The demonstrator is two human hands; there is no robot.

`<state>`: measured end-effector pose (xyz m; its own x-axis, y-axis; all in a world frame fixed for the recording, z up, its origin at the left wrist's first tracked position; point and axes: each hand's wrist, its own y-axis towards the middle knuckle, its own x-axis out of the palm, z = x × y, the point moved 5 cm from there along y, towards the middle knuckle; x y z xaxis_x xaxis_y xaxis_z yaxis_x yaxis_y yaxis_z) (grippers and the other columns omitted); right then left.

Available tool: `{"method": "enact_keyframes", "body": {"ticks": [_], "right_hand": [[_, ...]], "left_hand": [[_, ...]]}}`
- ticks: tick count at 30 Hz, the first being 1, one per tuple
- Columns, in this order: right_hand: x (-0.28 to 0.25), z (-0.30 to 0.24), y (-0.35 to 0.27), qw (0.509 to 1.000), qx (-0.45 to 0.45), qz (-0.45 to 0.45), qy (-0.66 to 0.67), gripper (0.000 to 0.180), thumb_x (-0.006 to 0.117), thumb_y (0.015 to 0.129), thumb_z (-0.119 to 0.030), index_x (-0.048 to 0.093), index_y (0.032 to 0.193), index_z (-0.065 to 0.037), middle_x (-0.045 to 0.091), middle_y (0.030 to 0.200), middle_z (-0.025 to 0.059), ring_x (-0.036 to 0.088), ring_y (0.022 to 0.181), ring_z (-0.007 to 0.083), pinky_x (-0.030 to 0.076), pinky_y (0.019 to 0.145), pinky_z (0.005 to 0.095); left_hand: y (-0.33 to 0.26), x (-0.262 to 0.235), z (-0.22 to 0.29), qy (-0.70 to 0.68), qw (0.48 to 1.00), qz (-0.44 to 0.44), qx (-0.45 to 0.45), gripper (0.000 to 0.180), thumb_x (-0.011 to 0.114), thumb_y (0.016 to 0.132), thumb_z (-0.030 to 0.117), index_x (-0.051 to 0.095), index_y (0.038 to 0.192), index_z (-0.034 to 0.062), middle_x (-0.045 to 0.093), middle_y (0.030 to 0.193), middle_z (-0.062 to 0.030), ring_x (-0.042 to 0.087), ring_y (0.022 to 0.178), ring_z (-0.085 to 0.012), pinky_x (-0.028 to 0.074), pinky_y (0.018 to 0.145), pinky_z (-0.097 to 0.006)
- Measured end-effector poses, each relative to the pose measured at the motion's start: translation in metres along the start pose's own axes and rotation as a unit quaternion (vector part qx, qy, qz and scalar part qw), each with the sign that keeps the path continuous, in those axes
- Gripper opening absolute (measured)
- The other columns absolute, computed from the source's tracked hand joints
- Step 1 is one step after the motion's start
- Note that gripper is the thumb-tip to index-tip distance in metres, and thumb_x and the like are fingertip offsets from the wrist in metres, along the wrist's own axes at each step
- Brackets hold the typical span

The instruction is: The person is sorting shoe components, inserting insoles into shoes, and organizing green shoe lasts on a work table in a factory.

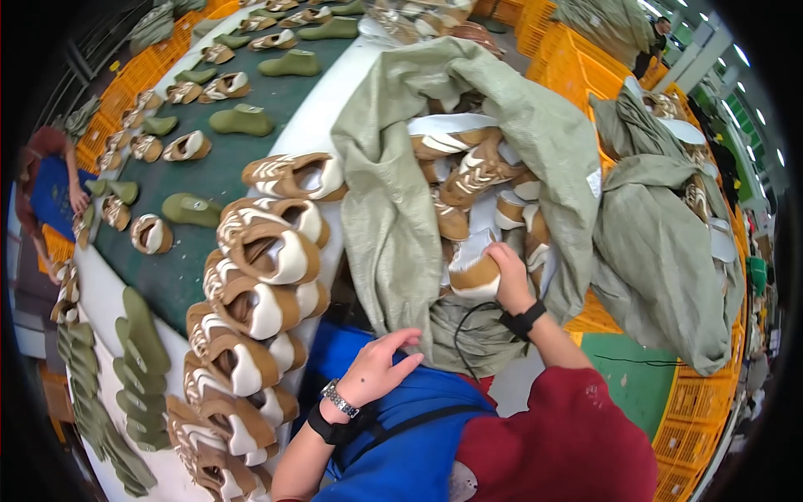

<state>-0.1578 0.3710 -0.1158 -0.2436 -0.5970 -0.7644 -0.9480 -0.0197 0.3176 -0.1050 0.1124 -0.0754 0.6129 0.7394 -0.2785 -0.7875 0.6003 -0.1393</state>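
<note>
The open grey-green sack (393, 209) holds many tan-and-white shoe uppers; right hand (508, 276) grasps 1 upper (473, 272), left hand (376, 368) rests released by the sack's edge.

A grey-green woven sack (468, 117) lay open at the frame's centre, full of shoes; a second sack (661, 251) slumped at the right.

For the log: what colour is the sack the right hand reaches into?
Pale grey-green sack; right hand, head view.
</note>
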Motion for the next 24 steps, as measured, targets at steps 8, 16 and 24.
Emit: {"method": "enact_keyframes", "body": {"ticks": [8, 16, 24], "right_hand": [[-0.029, -0.079, -0.028, 0.966, -0.189, 0.109, 0.136, 0.026, 0.064, 0.067, -0.004, 0.057, 0.091, -0.009, 0.053, 0.103, 0.0131, 0.050, 0.102, 0.0344, 0.041, 0.088, 0.0433], [-0.001, -0.081, -0.016, 0.978, -0.060, 0.081, 0.180, 0.061, 0.066, 0.070, -0.009, 0.037, 0.124, -0.008, 0.038, 0.124, 0.0184, 0.040, 0.114, 0.0346, 0.034, 0.096, 0.0389], [0.059, -0.086, -0.018, 0.722, 0.198, -0.236, 0.619, 0.064, 0.052, 0.087, -0.013, 0.016, 0.139, -0.006, 0.032, 0.136, 0.0121, 0.037, 0.121, 0.0198, 0.031, 0.100, 0.0305]], "left_hand": [[0.036, 0.035, -0.025, -0.346, 0.915, -0.115, -0.170, 0.060, 0.049, 0.091, 0.026, 0.018, 0.135, 0.0005, 0.044, 0.125, -0.0150, 0.046, 0.114, -0.0215, 0.039, 0.094, -0.033], [0.033, 0.020, 0.004, -0.532, 0.831, -0.049, -0.152, 0.059, 0.053, 0.085, 0.009, 0.023, 0.135, 0.0085, 0.039, 0.129, -0.0088, 0.044, 0.116, -0.0193, 0.040, 0.095, -0.035], [0.018, 0.019, -0.006, -0.673, 0.729, -0.095, -0.077, 0.058, 0.054, 0.082, 0.007, 0.026, 0.133, 0.0036, 0.042, 0.127, -0.0110, 0.043, 0.117, -0.0203, 0.035, 0.099, -0.037]]}}
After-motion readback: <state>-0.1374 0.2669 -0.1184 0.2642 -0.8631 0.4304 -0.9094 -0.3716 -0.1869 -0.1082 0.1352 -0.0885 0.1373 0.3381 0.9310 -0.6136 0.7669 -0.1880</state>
